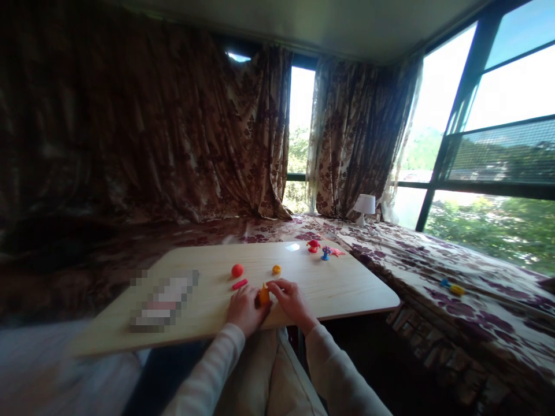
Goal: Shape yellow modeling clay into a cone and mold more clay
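Note:
My left hand [248,309] rests at the near edge of the table, its fingers wrapped round an orange lump [264,296] that looks like modelling clay. A narrow yellowish tip stands up from the lump. At that tip, the fingers of my right hand [291,297] are drawn together in a pinch; whatever lies between them is too small to make out. Just beyond my hands are a red ball [237,270], a pink stick [239,284] lying flat, and a small yellow-orange piece [276,270].
A light wooden table [347,292] spans the front. Toward its far right stand a red figure [313,247] and a blue figure [326,252], beside a flat pinkish piece [337,252]. A blurred-out flat object [165,300] lies left. Behind is a white lamp [365,205].

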Action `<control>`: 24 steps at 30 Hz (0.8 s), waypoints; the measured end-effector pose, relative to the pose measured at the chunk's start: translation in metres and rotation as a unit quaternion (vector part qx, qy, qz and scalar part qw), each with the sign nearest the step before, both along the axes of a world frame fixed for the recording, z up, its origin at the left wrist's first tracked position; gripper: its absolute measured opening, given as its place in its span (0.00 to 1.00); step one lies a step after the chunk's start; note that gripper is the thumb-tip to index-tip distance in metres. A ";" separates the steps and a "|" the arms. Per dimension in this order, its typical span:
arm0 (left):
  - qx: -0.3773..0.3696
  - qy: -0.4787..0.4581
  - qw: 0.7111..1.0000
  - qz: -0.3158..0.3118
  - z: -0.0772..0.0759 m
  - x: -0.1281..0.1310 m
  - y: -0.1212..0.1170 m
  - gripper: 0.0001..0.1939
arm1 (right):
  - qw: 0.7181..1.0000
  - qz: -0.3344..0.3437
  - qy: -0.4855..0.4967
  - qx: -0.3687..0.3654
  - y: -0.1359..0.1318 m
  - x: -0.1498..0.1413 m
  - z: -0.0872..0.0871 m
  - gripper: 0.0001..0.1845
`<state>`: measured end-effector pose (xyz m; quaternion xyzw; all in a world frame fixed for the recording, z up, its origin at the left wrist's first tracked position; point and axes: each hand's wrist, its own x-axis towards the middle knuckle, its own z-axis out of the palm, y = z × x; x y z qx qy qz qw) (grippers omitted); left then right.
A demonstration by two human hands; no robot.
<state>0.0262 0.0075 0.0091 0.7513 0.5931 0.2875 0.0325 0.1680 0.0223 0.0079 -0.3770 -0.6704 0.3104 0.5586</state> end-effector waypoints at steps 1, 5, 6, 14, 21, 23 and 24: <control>0.001 -0.004 1.000 0.001 0.000 0.000 0.000 0.13 | 1.000 -0.005 0.001 -0.001 -0.001 0.000 0.000 0.11; 0.005 -0.013 1.000 -0.003 0.001 0.000 -0.001 0.13 | 1.000 -0.015 0.001 -0.009 0.000 -0.001 -0.002 0.07; 0.006 -0.015 1.000 -0.005 0.001 0.000 -0.002 0.12 | 1.000 -0.017 0.001 -0.009 0.000 -0.001 -0.002 0.06; 0.018 -0.033 0.999 -0.005 0.002 0.000 -0.002 0.12 | 1.000 -0.020 -0.010 -0.005 -0.003 -0.002 0.002 0.08; 0.014 -0.021 1.000 -0.014 0.004 0.000 -0.004 0.11 | 1.000 -0.017 -0.016 -0.009 -0.005 -0.002 0.003 0.05; 0.012 -0.020 1.000 -0.013 0.003 0.000 -0.004 0.11 | 1.000 -0.014 -0.016 -0.010 -0.004 -0.002 0.002 0.05; 0.010 -0.021 1.000 -0.014 0.003 0.000 -0.004 0.11 | 1.000 -0.011 -0.015 -0.010 -0.003 -0.001 0.002 0.05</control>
